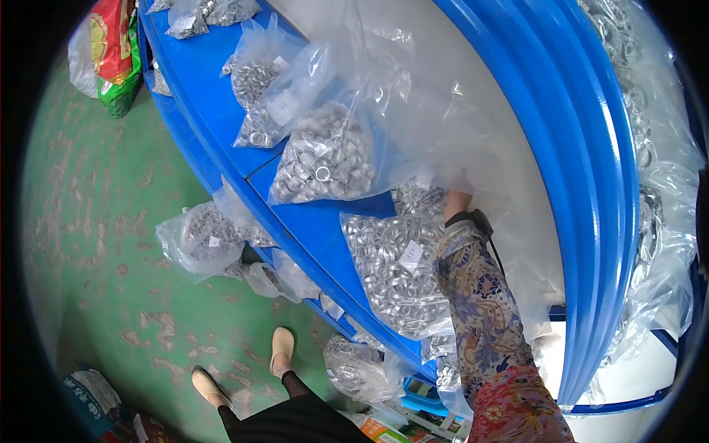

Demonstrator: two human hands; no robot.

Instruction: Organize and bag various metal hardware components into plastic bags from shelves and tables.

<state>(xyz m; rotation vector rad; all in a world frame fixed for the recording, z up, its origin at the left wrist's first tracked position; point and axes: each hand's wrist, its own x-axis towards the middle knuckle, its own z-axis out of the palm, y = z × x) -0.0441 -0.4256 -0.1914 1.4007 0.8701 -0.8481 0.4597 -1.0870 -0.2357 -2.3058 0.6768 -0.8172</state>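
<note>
My right arm, in a floral-patterned sleeve with a dark band at the wrist, reaches onto a blue shelf [295, 221]. At its end my right hand [459, 196] is among cloudy clear plastic; its fingers are hidden, so its grip cannot be made out. Right beside it lies a small bag of metal rings [418, 198]. A large clear bag of silvery rings [391, 273] with a white label lies just left of my forearm. Farther off stands another full bag of rings [325, 159], its loose top rising upward. My left hand is out of view.
More bags of metal parts [255, 77] lie along the shelf, and others [210, 240] hang out from a lower level. A ridged blue shelf edge [583, 148] curves close on the right. Red-green sacks [114, 52] stand on the worn green floor [96, 236].
</note>
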